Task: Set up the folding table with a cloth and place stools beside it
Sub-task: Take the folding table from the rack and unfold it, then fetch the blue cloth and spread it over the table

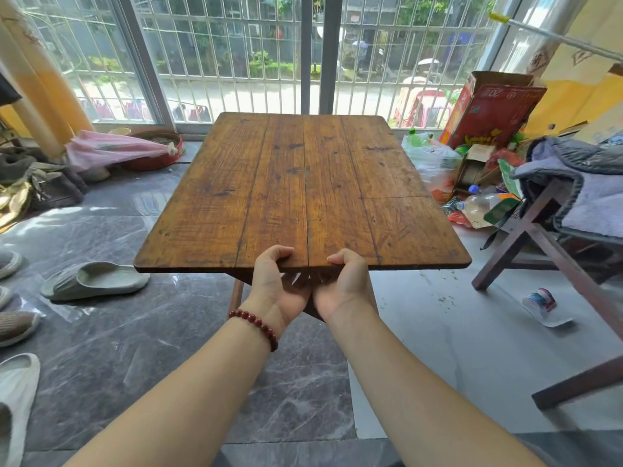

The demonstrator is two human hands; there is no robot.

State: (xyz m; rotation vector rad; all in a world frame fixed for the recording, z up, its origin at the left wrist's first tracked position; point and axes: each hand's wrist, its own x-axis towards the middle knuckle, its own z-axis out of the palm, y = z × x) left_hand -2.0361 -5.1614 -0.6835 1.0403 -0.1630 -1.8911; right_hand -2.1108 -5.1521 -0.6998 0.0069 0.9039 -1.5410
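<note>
Table (pixel 300 193) top up & bare; left hand (pixel 274 286) + right hand (pixel 344 284) both clamped on near edge. Cloth, stools not placed yet.

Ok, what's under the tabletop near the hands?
Below the tabletop, beside the left hand and right hand, one wooden leg and dark framing show. The top covers the rest.

It was a lived-in home: slippers (pixel 96 279) lay on the marble floor (pixel 141 348) left of the fingers, with curtains (pixel 37 72) and barred windows (pixel 236 45) beyond.
</note>
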